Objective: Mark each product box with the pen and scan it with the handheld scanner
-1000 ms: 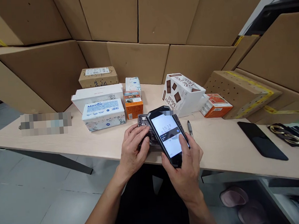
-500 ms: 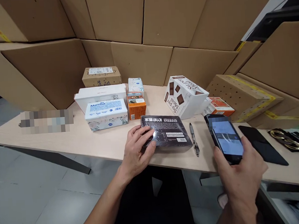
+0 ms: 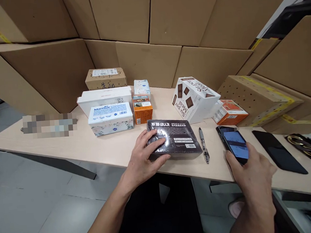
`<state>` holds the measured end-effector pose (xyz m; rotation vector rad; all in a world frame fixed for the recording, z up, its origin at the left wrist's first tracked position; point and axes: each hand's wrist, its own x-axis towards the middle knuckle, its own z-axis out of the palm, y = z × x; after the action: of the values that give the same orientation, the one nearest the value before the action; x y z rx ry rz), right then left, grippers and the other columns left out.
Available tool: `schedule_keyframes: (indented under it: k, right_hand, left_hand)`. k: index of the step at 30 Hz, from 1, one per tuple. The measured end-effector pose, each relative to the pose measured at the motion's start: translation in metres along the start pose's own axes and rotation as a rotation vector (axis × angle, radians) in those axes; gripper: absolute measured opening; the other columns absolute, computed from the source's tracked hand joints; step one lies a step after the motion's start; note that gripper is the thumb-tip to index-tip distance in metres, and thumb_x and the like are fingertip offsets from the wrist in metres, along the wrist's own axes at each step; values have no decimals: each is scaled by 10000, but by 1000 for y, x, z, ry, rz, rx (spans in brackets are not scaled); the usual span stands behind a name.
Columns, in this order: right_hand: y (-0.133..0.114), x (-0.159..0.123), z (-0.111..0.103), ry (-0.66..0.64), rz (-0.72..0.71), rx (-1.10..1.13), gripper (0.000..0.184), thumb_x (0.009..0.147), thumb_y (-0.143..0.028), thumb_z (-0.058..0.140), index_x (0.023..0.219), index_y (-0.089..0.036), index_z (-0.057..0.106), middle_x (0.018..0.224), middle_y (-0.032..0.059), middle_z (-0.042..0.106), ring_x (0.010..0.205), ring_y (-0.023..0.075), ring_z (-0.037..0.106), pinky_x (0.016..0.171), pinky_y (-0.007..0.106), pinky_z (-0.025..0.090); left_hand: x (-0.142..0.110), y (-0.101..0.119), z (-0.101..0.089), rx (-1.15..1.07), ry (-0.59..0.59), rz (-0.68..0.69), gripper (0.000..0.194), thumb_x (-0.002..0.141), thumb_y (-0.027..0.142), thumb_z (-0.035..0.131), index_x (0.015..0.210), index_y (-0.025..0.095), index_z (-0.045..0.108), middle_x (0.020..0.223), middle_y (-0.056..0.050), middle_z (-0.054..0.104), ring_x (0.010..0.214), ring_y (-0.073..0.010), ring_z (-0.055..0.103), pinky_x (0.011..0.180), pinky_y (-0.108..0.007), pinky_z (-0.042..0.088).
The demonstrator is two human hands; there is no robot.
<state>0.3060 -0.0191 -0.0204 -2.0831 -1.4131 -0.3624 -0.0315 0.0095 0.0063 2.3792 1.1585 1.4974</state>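
A black shrink-wrapped box [image 3: 174, 131] with white printing lies flat on the table. My left hand [image 3: 147, 152] rests on its near left corner, fingers spread over the top and thumb along the near edge. Low over the table at the right, or touching it, is a smartphone [image 3: 236, 142] with a lit screen. My right hand [image 3: 251, 166] grips its lower end, thumb on one side and fingers on the other. Between the box and the phone lies a clear-barrelled pen [image 3: 203, 147]. A dark flat tablet-like slab [image 3: 279, 152] sits right of the phone.
Behind stand a tissue pack [image 3: 111, 119], an orange box [image 3: 142, 112], a white Su-per Meal box [image 3: 194, 98] and another orange box [image 3: 229, 111]. Cardboard boxes [image 3: 130, 61] wall the back. Gold-rimmed glasses or scissors-like rings [image 3: 304, 147] lie far right. The table's front edge is close.
My right hand has lowered the phone toward the table, and the phone looks smaller and farther away. My left hand's fingers have shifted slightly right on the black box. The view has moved slightly.
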Motion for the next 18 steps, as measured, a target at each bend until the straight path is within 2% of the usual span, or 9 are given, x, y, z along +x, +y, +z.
schedule_keyframes:
  k: [2,4,7,9,11,14,18]
  right_hand:
    - [3,0,3,-19,-10,-24,807,865,-666,489,1395,-62,573,1197,278,632,1169,465,572,980,682,407]
    - [3,1,4,40,-31,-60,832,851,-706,521,1376,-66,597,1284,317,586,1243,493,522,983,672,406]
    - [-9,2,0,133,-216,-7,776,866,-644,594,1414,-96,565,1389,315,532,1321,458,488,1039,608,415]
    - [-26,-1,-7,68,-437,120,674,941,-508,555,1493,-133,462,1406,254,548,1334,393,509,1083,582,420]
    - [-47,-6,-17,-36,-591,192,603,985,-382,501,1541,-180,379,1438,205,530,1371,357,484,1101,591,420]
    - [-74,-12,-29,-107,-655,236,621,993,-277,479,1582,-229,289,1515,188,450,1428,337,428,1097,601,439]
    - [-88,-12,-41,-96,-718,360,756,939,-148,490,1617,-277,181,1633,169,288,1456,309,410,1019,535,548]
  left_hand:
    - [0,1,0,-2,4,-4,411,890,372,740,1271,250,646,1413,-147,598,1353,-302,561,1142,-616,451]
    - [0,1,0,-8,6,-5,410,889,368,742,1270,250,649,1407,-147,604,1355,-304,563,1143,-615,454]
    - [0,0,-1,-29,-2,-12,395,890,361,744,1259,248,658,1388,-142,618,1342,-299,577,1134,-613,467]
    - [-1,0,-2,-58,-3,-32,382,886,353,750,1244,247,671,1380,-138,625,1329,-295,588,1128,-606,477]
    - [-2,0,-5,-105,5,-73,372,882,340,756,1235,247,684,1383,-136,624,1316,-290,598,1116,-579,498]
    - [-1,0,-10,-216,20,-127,356,889,332,749,1231,248,696,1378,-133,628,1282,-275,625,1074,-515,545]
    - [0,-1,-16,-335,-25,-129,351,894,370,740,1223,254,709,1363,-128,641,1257,-265,640,1053,-487,557]
